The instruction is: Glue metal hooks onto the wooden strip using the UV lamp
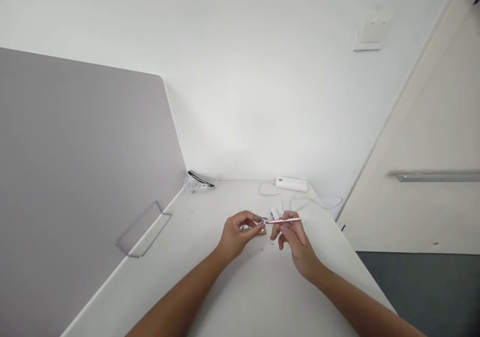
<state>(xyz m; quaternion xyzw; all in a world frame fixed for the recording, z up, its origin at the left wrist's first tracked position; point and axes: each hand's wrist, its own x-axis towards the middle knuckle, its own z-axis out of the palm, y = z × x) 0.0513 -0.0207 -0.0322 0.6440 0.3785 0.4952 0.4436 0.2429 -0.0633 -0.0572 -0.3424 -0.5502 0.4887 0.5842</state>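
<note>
Over the middle of the white table (232, 287), my left hand (236, 234) pinches a small metal piece (263, 220) between thumb and fingers. My right hand (290, 237) grips a thin pink pen-like tool (287, 220) that lies level, its tip touching the metal piece. A small tan object (262, 231) sits on the table just under the hands, and a small white part (275, 212) lies right behind them.
A white power bank (291, 184) with a white cable (318, 202) lies at the table's far edge. A black and white device (200, 181) sits in the back left corner. A grey partition (75, 177) with a wire bracket (144, 229) bounds the left; a door stands at right.
</note>
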